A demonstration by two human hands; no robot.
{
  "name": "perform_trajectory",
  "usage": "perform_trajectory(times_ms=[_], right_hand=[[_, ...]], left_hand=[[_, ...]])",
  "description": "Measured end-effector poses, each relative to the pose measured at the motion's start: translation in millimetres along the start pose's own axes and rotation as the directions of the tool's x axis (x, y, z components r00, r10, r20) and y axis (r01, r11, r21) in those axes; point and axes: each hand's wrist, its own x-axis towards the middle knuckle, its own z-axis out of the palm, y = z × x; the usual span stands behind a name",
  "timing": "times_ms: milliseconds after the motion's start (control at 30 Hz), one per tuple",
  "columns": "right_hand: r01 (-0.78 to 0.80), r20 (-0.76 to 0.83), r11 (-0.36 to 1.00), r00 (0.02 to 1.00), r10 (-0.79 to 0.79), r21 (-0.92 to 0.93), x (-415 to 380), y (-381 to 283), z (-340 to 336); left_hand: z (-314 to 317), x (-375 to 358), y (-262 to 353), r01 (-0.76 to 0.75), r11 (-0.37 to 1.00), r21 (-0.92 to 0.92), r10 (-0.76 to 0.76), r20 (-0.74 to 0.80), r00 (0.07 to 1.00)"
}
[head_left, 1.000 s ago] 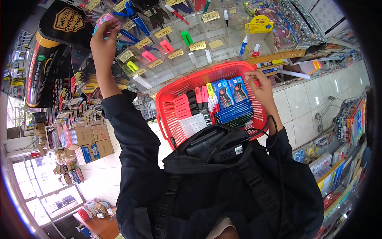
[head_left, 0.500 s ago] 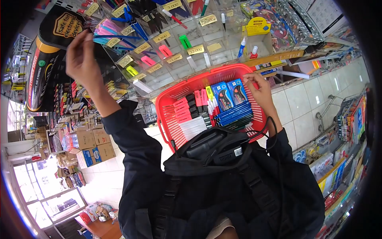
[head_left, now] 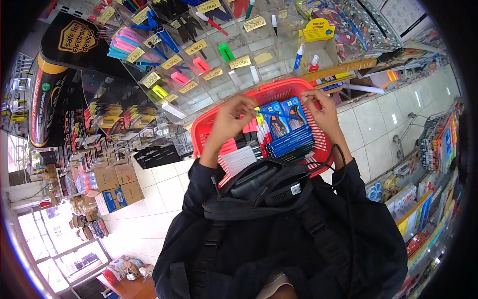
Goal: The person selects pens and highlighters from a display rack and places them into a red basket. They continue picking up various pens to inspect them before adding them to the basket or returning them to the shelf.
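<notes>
My left hand [head_left: 234,118] is closed on one end of a slim blue pen [head_left: 285,115], which may be a pencil, held level over the red shopping basket [head_left: 201,130]. My right hand [head_left: 322,110] grips the basket's right rim, thumb inside. In the basket lie two blue boxes [head_left: 275,123], a bundle of blue pens or pencils [head_left: 294,139], red-and-white pens [head_left: 263,133], white boxes [head_left: 239,159] and pink items partly hidden by my left hand. A yellow highlighter stands beside the boxes.
A clear price-tagged display rack [head_left: 219,79] holds highlighters, scissors, pens and markers ahead of the basket. A black bag [head_left: 259,199] hangs at my chest, its cable [head_left: 343,154] running past my right wrist. Cardboard boxes [head_left: 117,184] stand left, a wire rack [head_left: 440,144] right.
My left hand has come from the upper-left rack down and right to above the basket, bringing the blue pen. My right hand stays on the basket's rim.
</notes>
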Motion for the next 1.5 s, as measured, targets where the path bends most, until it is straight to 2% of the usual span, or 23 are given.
perform_trajectory(times_ms=[100, 300, 433, 533, 600, 633, 700, 733, 767, 800, 833, 867, 900, 933, 1067, 1167, 1200, 1300, 1333, 1433, 1500], right_hand=[[0.009, -0.003, 1.0, 1.0, -0.009, 0.016, -0.2, 1.3, 0.4], [0.027, -0.005, 1.0, 1.0, -0.027, 0.01, -0.4, 3.5, 1.5], [0.032, -0.008, 0.999, 0.999, -0.032, 0.002, 0.0, 3.6, 1.0], [0.021, -0.003, 1.0, 1.0, -0.021, 0.02, -0.8, 5.3, 1.1], [-0.006, 0.001, 0.999, 1.0, 0.006, 0.046, -0.6, 7.8, 1.5], [0.0, -0.001, 0.999, 1.0, 0.001, 0.037, -0.8, 7.9, 1.1], [0.013, 0.002, 1.0, 1.0, -0.013, 0.022, -0.6, 7.4, 0.9], [0.008, 0.003, 1.0, 1.0, -0.008, 0.02, -0.5, 6.9, 1.1], [0.003, 0.003, 1.0, 1.0, -0.003, 0.017, -0.5, 6.2, 0.9], [-0.002, 0.003, 1.0, 1.0, 0.002, 0.014, -0.5, 5.8, 0.6], [0.002, 0.004, 1.0, 1.0, -0.002, 0.018, -0.2, 5.9, 0.5], [0.005, 0.004, 1.0, 1.0, -0.005, 0.021, -0.2, 6.2, 0.4], [0.007, 0.002, 1.0, 1.0, -0.007, 0.025, -0.4, 6.2, 0.5], [0.008, 0.003, 1.0, 1.0, -0.009, 0.028, -0.6, 5.5, 0.6], [0.013, 0.008, 1.0, 1.0, -0.013, 0.027, 0.0, 4.2, -0.3], [0.014, 0.009, 0.999, 1.0, -0.014, 0.031, 0.0, 4.1, -0.8], [0.013, 0.009, 0.999, 1.0, -0.014, 0.034, -0.1, 4.1, -0.6], [0.032, 0.006, 0.999, 0.999, -0.032, 0.019, 0.0, 1.8, -0.8], [0.029, 0.005, 0.999, 1.0, -0.029, 0.014, -0.4, 0.8, -1.3], [0.021, 0.004, 1.0, 1.0, -0.021, 0.001, 0.6, -3.0, -1.3], [0.006, -0.002, 1.0, 1.0, -0.006, -0.009, -0.3, -4.4, -1.0]], left_hand=[[23.3, -9.6, -44.9, -0.053, 0.962, 0.269, 0.029, 0.094, 0.995], [40.3, -25.2, -65.9, -0.096, 0.84, 0.534, -0.042, 0.24, 0.97], [43.5, -26.1, -59.5, 0.045, 0.86, 0.508, -0.204, 0.261, 0.944], [39.8, -23.7, -48.7, -0.034, 0.873, 0.486, -0.104, 0.254, 0.961], [28.0, -17.6, -30.7, -0.121, 0.865, 0.487, 0.034, 0.184, 0.982], [19.8, -13.7, -15.1, -0.163, 0.856, 0.49, 0.104, 0.146, 0.984], [-3.7, -7.7, 23.4, -0.174, 0.832, 0.526, 0.226, -0.035, 0.974], [-13.0, -6.8, 48.9, -0.102, 0.825, 0.556, 0.249, -0.196, 0.948], [-39.4, 0.7, 55.9, -0.237, 0.712, 0.66, 0.495, -0.233, 0.837], [-55.9, 2.4, 79.5, -0.173, 0.605, 0.778, 0.605, -0.307, 0.735], [-71.6, 6.5, 96.9, -0.201, 0.609, 0.767, 0.694, -0.392, 0.603], [-90.9, 9.3, 110.8, -0.226, 0.706, 0.671, 0.668, -0.525, 0.528], [-111.1, 13.7, 120.7, -0.165, 0.707, 0.687, 0.68, -0.599, 0.423], [-126.8, 18.8, 128.3, -0.268, 0.729, 0.629, 0.682, -0.637, 0.36], [-172.7, 23.3, 137.3, -0.063, 0.788, 0.613, 0.535, -0.629, 0.564], [-189.5, 27.0, 129.0, 0.0, 0.814, 0.581, 0.441, -0.618, 0.651], [-183.8, 26.8, 132.1, -0.045, 0.821, 0.568, 0.461, -0.615, 0.64], [-169.6, 21.7, 149.8, -0.097, 0.773, 0.627, 0.575, -0.626, 0.527], [-162.7, 19.8, 158.4, -0.145, 0.742, 0.654, 0.636, -0.62, 0.459], [-136.2, 2.2, 189.4, -0.159, 0.626, 0.764, 0.775, -0.585, 0.239], [-119.9, -9.0, 200.8, -0.247, 0.616, 0.748, 0.786, -0.603, 0.133]])
